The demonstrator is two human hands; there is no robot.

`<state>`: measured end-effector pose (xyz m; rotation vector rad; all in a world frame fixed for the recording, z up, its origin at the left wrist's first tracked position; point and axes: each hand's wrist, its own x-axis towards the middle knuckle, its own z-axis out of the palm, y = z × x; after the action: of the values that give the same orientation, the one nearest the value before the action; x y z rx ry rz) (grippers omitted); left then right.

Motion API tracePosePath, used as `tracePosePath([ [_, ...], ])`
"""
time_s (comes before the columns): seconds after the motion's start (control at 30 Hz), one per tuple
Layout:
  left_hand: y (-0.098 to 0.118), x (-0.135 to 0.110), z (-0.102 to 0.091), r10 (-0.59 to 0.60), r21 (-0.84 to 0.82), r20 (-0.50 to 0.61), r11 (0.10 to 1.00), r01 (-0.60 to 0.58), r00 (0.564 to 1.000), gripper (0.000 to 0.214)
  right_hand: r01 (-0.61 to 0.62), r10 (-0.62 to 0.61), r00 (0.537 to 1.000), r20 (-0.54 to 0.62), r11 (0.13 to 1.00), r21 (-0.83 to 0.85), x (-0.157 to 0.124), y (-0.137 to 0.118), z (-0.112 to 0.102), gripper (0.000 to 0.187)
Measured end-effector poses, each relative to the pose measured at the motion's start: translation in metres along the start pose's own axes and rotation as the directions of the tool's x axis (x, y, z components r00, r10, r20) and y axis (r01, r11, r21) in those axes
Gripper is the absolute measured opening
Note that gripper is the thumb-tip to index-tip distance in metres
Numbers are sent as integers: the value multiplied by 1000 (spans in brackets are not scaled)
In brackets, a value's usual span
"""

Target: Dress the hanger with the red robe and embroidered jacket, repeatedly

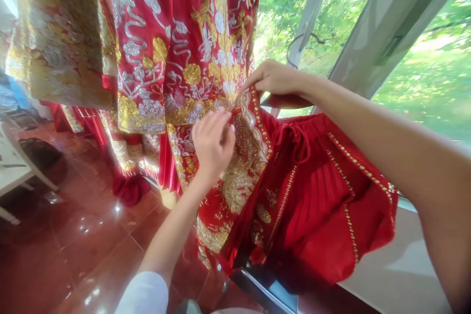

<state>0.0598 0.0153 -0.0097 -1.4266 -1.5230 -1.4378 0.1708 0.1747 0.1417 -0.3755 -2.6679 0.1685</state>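
Observation:
In the head view, a red jacket (237,191) with gold and silver embroidery and a beaded edge hangs at the centre. My right hand (274,78) reaches in from the right and pinches this jacket near its upper edge. Lower and to the left, my left hand (212,142) lies against the embroidery with its thumb apart from its slightly blurred fingers. Beside the jacket, a red pleated skirt (312,206) with a tied drawstring and gold-beaded lines spreads to the right. Part of the skirt is hidden behind my right forearm.
Another red embroidered jacket (187,49) hangs just behind my hands, with a gold garment (66,44) further left. A hanger hook (292,51) shows before the window frame (368,29). A white chair (14,162) stands on the red tiled floor (91,240).

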Motion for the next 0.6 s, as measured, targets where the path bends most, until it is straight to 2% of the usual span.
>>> tracePosePath([
  [0.07, -14, 17, 5, -62, 38, 90, 998, 59, 994, 34, -17, 17, 1000, -21, 999, 29, -4, -5, -3, 40],
  [0.13, -22, 17, 16, -138, 73, 161, 989, 128, 977, 42, -31, 34, 998, -48, 998, 48, -7, -9, -4, 36],
  [0.2, -23, 3, 29, -146, 131, 88, 982, 134, 985, 51, -39, 41, 998, -41, 997, 60, -8, -10, -3, 31],
  [0.27, -20, -16, 37, -86, 176, -31, 980, 91, 996, 57, -45, 46, 999, -14, 997, 66, -7, -9, -2, 28],
  [0.3, -18, -23, 39, -64, 189, -54, 979, 74, 996, 59, -52, 52, 999, 3, 997, 63, -6, -8, -2, 27],
  [0.37, -11, -26, 36, -94, 204, -26, 974, 97, 995, 62, -73, 71, 997, 32, 996, 53, -4, -7, -2, 26],
  [0.43, -1, -9, 29, -181, 176, 67, 970, 167, 981, 63, -66, 64, 997, 37, 997, 46, -2, -5, -2, 25],
  [0.5, 11, 23, 23, -243, 90, 176, 969, 230, 954, 57, -27, 26, 999, 18, 999, 44, 1, -3, -3, 23],
  [0.6, 24, 75, 30, -211, -99, 374, 959, 265, 903, 32, 0, 0, 1000, -7, 1000, -7, 5, 2, -2, 18],
])
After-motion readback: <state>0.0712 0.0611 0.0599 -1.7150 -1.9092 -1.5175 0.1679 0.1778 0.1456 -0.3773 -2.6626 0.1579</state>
